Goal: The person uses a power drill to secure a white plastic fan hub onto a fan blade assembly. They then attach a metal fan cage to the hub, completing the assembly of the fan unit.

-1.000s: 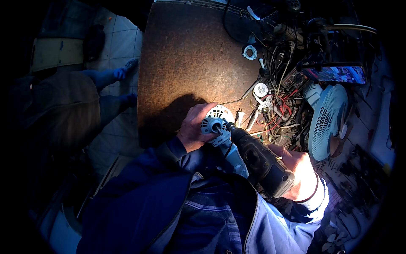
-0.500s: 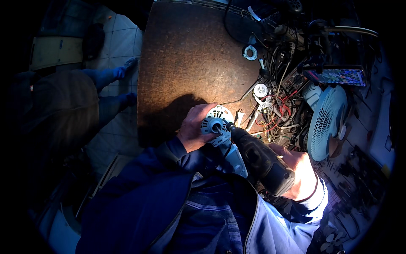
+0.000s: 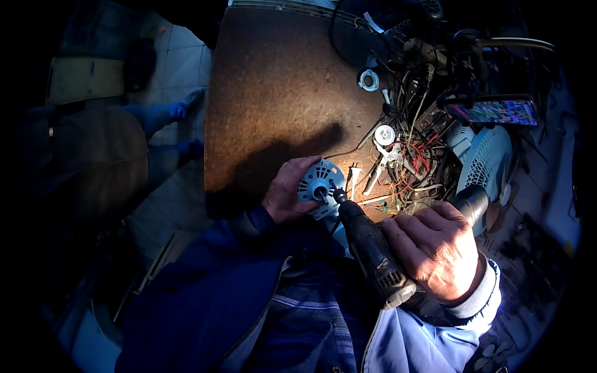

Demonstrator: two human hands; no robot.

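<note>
My left hand is closed around the left side of a pale blue fan motor housing. The housing has a round slotted front, with a metal shaft sticking out of its centre. In my right hand is a dark power drill, its body slanting up and left across my front. The drill's handle or battery end juts out to the right past my fingers. Its chuck and bit point at the right edge of the housing; whether the tip touches cannot be made out. Below the housing, its lower part is mostly hidden behind the drill and sleeve.
Brown worktop ahead. On its right lies a tangle of wires, with a white plug and a white round part. A light blue fan grille and a lit phone-like screen are farther right. Another person's legs show at left.
My right hand has shifted right and turned over the drill, so its handle end now shows at the right. The drill's back end has swung lower. My left hand keeps the housing nearly in place.
</note>
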